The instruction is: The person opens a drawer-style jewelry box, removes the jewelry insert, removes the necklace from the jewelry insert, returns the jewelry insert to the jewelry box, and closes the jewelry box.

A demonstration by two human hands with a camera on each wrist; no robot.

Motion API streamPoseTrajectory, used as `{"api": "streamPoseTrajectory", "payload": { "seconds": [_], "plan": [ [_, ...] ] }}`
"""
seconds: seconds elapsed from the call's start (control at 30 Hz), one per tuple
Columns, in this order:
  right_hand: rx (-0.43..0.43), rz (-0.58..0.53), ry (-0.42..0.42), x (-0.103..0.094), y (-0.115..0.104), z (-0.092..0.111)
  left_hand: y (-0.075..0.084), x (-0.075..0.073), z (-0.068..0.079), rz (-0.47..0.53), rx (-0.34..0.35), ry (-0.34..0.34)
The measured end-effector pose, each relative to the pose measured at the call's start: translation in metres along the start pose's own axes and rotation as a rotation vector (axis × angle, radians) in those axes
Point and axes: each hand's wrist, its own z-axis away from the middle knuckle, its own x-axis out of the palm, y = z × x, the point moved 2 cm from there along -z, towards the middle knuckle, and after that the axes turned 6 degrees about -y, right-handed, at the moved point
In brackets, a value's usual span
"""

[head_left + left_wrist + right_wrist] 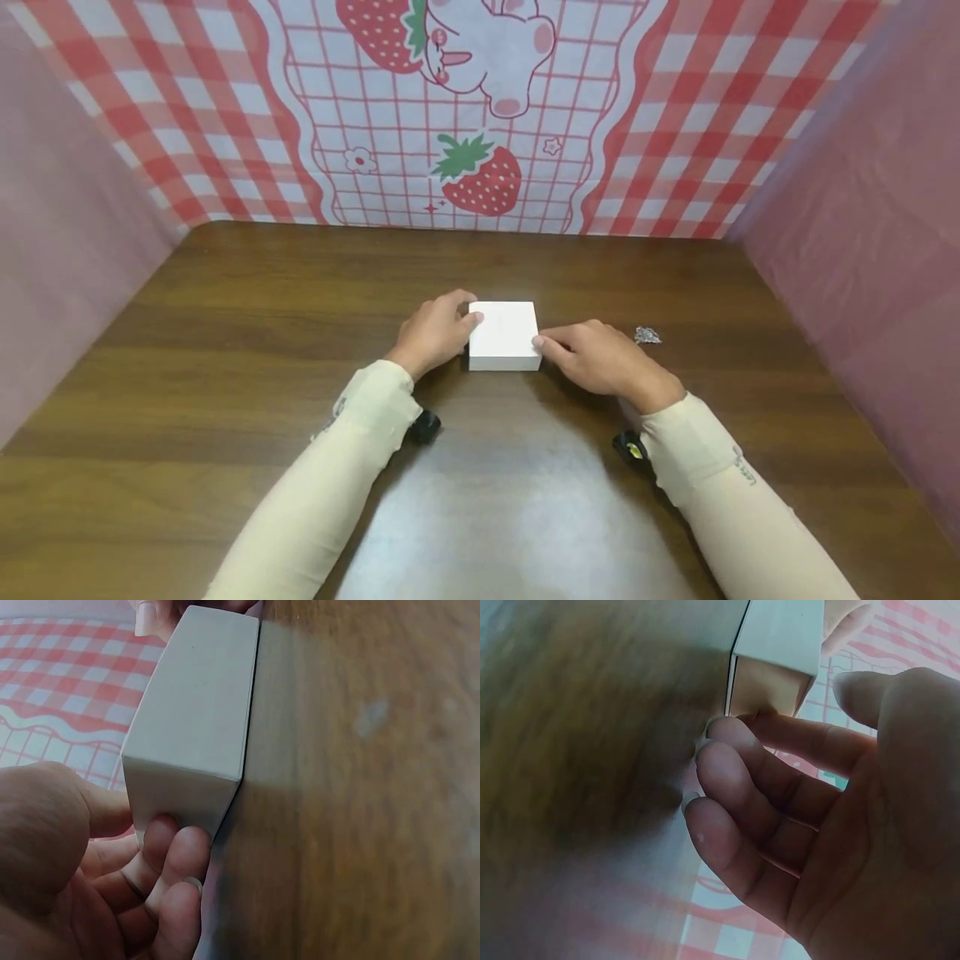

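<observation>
A flat white box (504, 330) lies on the wooden table, with plain sides. My left hand (437, 332) holds its left end, the thumb on the top edge and bent fingers (161, 836) against the side face in the left wrist view. At the box's right end is my right hand (600, 357). In the right wrist view its index finger (810, 735) touches the end face, while the thumb stands apart from the box and the other fingers are loosely bent near the tabletop. The underside of the box is hidden.
A small heap of shiny silvery bits (647, 335) lies on the table (262, 358), right of the right hand. Behind the table hangs a red-and-white checked cloth (697, 125) with strawberries. Pinkish walls (862, 208) flank both sides.
</observation>
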Motion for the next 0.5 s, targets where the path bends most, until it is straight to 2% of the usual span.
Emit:
{"api": "streamPoseTrajectory", "payload": {
  "seconds": [0.23,0.4,0.5],
  "plan": [
    [-0.032,0.014,-0.002,0.005,-0.009,-0.005,-0.008,-0.002,0.005,0.018,-0.015,0.007],
    [-0.019,0.056,-0.012,-0.005,-0.011,-0.007,-0.003,-0.006,0.005,0.043,0.002,0.012],
    [-0.013,0.056,-0.018,-0.004,-0.009,-0.005,-0.003,-0.002,0.005,0.047,-0.004,0.006]
  ]
}}
